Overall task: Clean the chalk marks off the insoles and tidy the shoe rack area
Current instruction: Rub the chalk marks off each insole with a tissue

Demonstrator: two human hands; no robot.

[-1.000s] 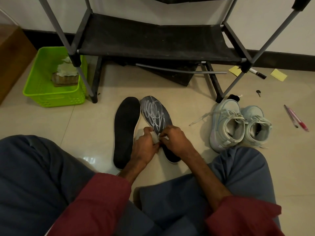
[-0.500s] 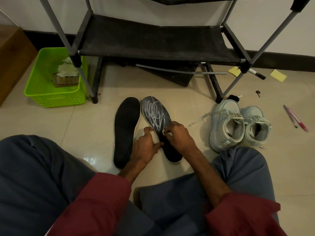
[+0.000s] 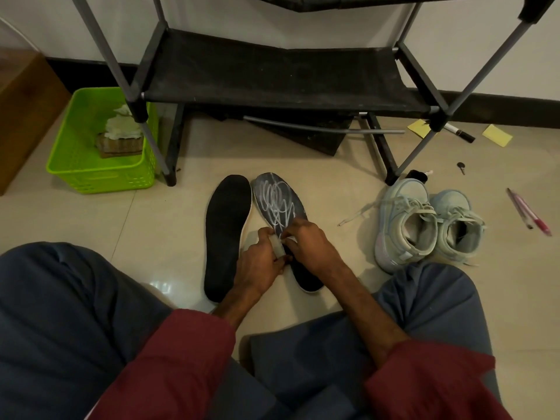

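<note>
From the head view, you sit on the floor facing the shoe rack. The plain black insole and the chalk-scribbled insole lie just beside each other between your knees, marked face up and within easy reach. Your left hand and right hand meet over the scribbled insole's middle, the fingers of both curled and pinching a white wipe, probably to ready it for rubbing. The sneakers, pens and sticky notes lie scattered toward the floor's right side, and the green basket by the rack's left leg looks handy for tidying.
</note>
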